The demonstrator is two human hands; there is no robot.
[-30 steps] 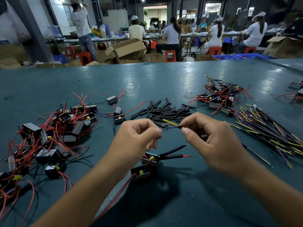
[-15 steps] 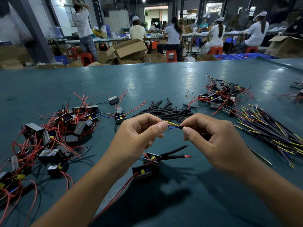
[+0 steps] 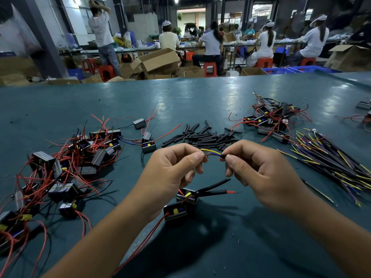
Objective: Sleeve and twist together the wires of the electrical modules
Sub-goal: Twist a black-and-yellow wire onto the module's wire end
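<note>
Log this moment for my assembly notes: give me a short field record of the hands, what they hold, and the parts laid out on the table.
left hand: pinches one end of the yellow and blue wires
right hand: pinches the other end
below hands: two modules on the table, leads sleeved
centre: pile of black sleeves
left: heap of modules with red wires
right: bundle of sleeved cables

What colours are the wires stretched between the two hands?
Yellow and blue wires, seen in the head view.
</note>
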